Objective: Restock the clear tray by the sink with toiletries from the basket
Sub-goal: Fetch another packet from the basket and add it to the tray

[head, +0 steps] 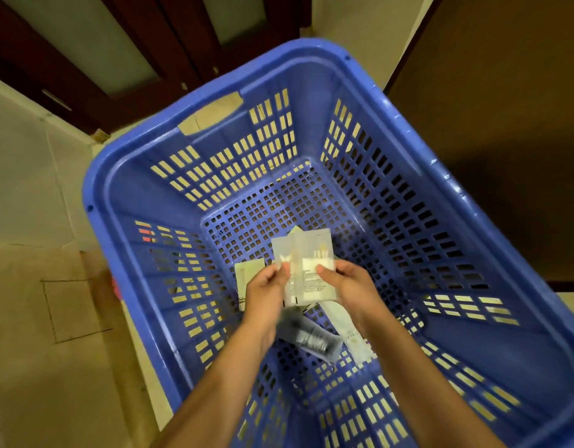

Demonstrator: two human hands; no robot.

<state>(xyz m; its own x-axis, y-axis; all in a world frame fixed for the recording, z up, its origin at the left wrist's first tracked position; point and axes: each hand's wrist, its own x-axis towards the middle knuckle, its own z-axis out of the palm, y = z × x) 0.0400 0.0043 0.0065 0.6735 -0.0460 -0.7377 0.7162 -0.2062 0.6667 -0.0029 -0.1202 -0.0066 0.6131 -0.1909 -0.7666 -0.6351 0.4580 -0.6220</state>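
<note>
Basket (124,176) of blue slotted plastic stands open-topped on a tiled floor (37,318) before dark wooden doors (95,59). Low inside it, the left hand (263,294) and right hand (352,291) each pinch a fanned stack of clear sachets (308,260), thumbs on top, long axes running away from the person. A dark blurred packet (308,339) lies on the bottom below.

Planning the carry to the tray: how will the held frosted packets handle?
The frosted packets look thin and flat, so probably light and bendy. Their smooth film may let them slide apart; left hand and right hand both pinch them.
</note>
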